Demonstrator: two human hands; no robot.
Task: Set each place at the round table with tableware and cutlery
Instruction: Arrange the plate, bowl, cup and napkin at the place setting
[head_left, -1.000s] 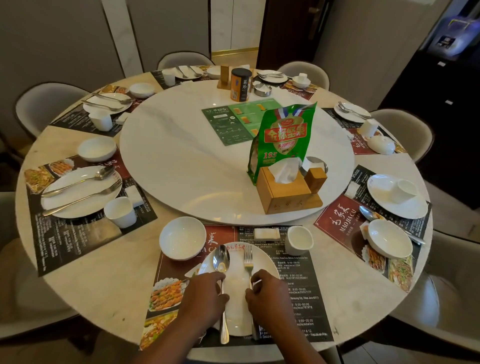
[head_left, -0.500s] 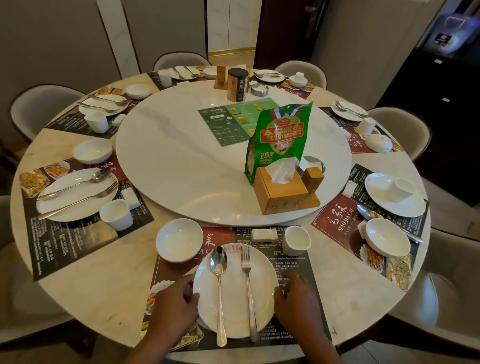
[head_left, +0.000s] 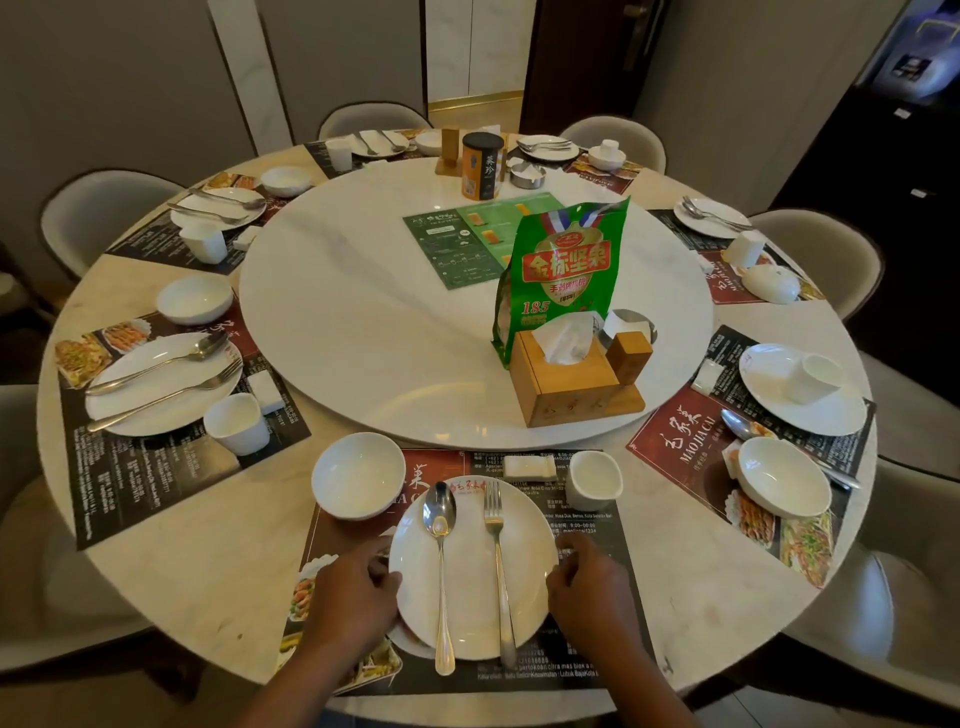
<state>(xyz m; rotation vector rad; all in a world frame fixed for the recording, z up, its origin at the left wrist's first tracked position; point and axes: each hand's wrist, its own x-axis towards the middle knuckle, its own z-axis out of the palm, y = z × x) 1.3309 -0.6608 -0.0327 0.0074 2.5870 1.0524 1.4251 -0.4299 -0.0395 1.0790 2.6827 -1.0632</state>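
Note:
At the near place a white plate (head_left: 470, 582) lies on a dark printed placemat (head_left: 587, 525). A spoon (head_left: 439, 512) and a fork (head_left: 494, 514) lie side by side on it, handles toward me. My left hand (head_left: 353, 597) grips the plate's left rim, and my right hand (head_left: 592, 587) curls against its right rim. A white bowl (head_left: 358, 475) sits at the mat's upper left, and a white cup (head_left: 594, 478) at its upper right. Between bowl and cup lies a small white rest (head_left: 530, 466).
A white lazy Susan (head_left: 363, 338) fills the table's middle, carrying a green snack bag (head_left: 563, 275), a wooden tissue box (head_left: 566, 384) and a tin (head_left: 482, 166). Other set places ring the table, such as a left plate (head_left: 156, 384) and a right plate (head_left: 800, 405). Chairs surround it.
Both hands left the spoon and fork at the plate's middle, spread outward to the sides, and now close in on the plate's left and right rims.

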